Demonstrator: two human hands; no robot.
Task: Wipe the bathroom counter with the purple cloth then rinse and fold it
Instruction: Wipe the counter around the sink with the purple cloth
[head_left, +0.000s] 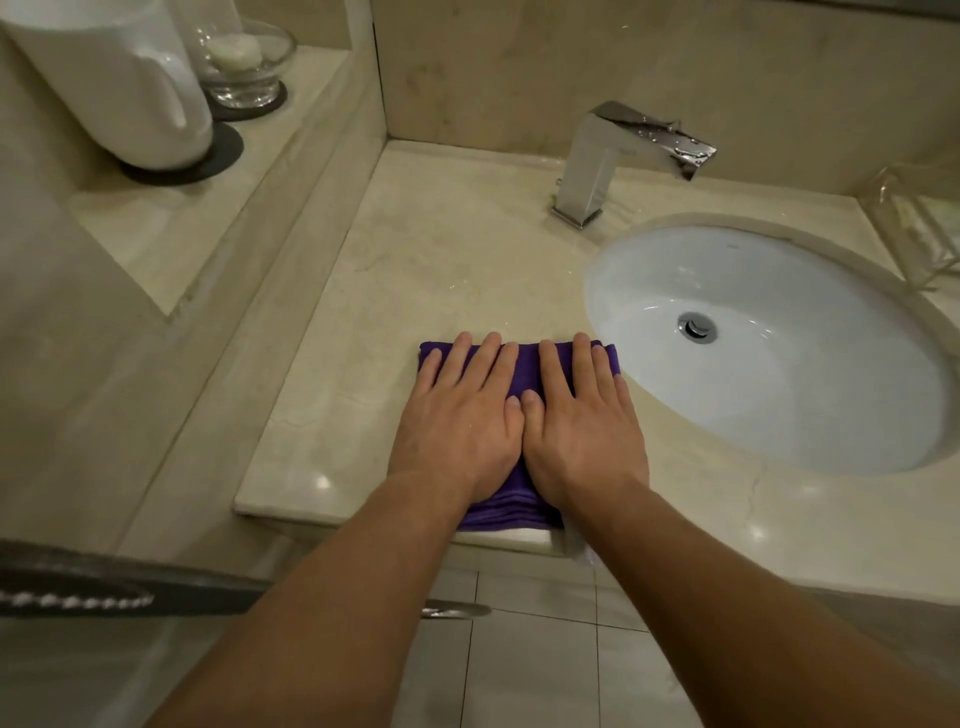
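Purple cloth (525, 364): folded into a layered rectangle, lying flat on the counter (415, 249), its near edge right at the counter's front lip.
Left hand (457, 421): open, fingers straight, pressing flat on the cloth's left half.
Right hand (582, 421): open too, fingers straight, flat on the right half, thumb touching the left thumb.
Step in hand: likely smoothing a finished fold; looks close to the end of the task.
Risk, front edge: so near the lip at 6 o'clock that a pull toward the body could drag the cloth off onto the floor tiles.
Risk, layers: stacked folds visible at the near edge; a sideways push or uneven lift could fan them out and undo the fold.
Risk, wet stone: droplets on the faucet (597, 161) at 1 o'clock and a sheen on the counter around it; a damp cloth could slide on the polished stone.
Risk, basin: sink (779, 374) just beside the cloth at 3 o'clock; a push to the right could tip a corner in.
Cloths: one.
Hands: two.
Sinks: one, with one drain (697, 327).
Faucets: one.
Ledge (171, 223) at 10 o'clock: one white pitcher (119, 78), one glass bowl (244, 57), each on one dark coaster, two in all.
Far right: one clear holder (914, 223), contents unclear.
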